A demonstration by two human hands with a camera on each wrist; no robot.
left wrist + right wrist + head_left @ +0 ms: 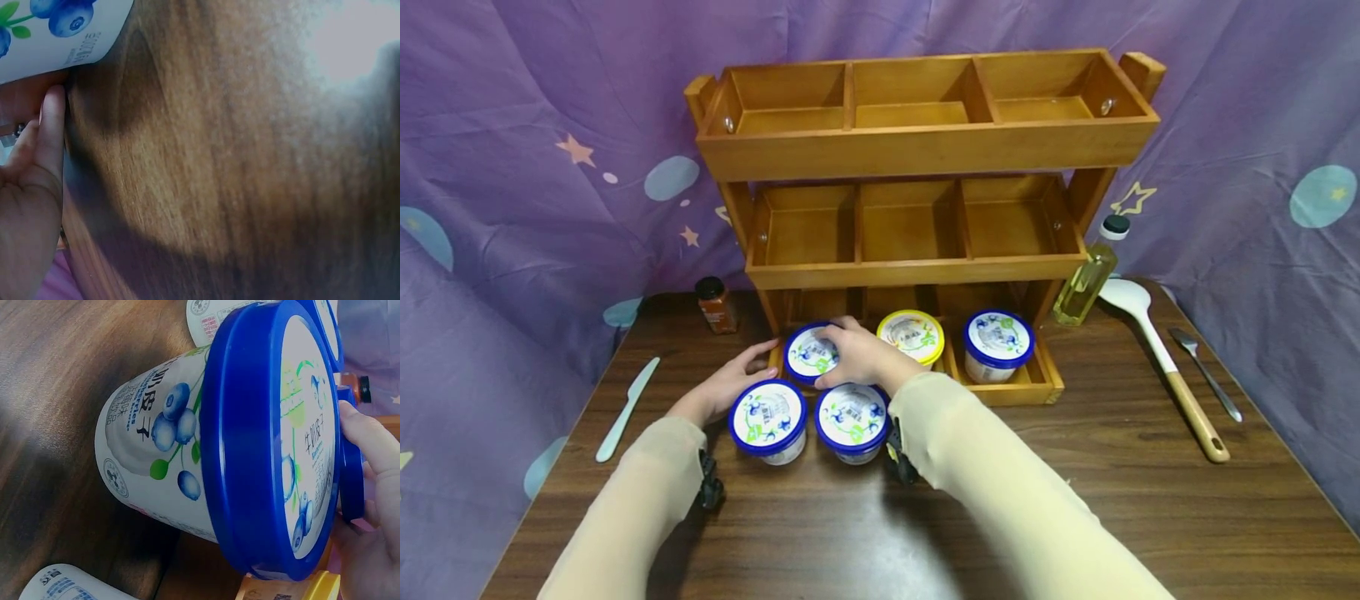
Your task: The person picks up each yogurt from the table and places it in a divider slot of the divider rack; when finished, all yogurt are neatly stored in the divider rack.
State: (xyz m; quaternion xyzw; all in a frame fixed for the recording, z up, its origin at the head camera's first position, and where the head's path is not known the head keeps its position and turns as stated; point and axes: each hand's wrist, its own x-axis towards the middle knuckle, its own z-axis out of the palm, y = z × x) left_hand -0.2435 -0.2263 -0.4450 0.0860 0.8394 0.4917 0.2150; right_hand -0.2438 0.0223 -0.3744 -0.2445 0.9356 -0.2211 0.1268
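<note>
Overhead, right hand (857, 354) gripping the blue-lidded cup (811, 353) in the left bottom slot of the wooden rack (925, 150), left hand (726, 387) beside that cup with relaxed, straight fingers, two more blue-lidded cups (767, 421) just in front on the table (1075, 500), a yellow-lidded cup (912, 336) and another blue one (997, 343) in the neighbouring slots. Closer, from the left wrist, fingers (53, 125) flat along the wood under a cup's blueberry-printed wall (62, 31). Closer still, from the right wrist, a front cup (250, 444) filling the view, fingers (372, 444) curled on a blue rim behind it.
</note>
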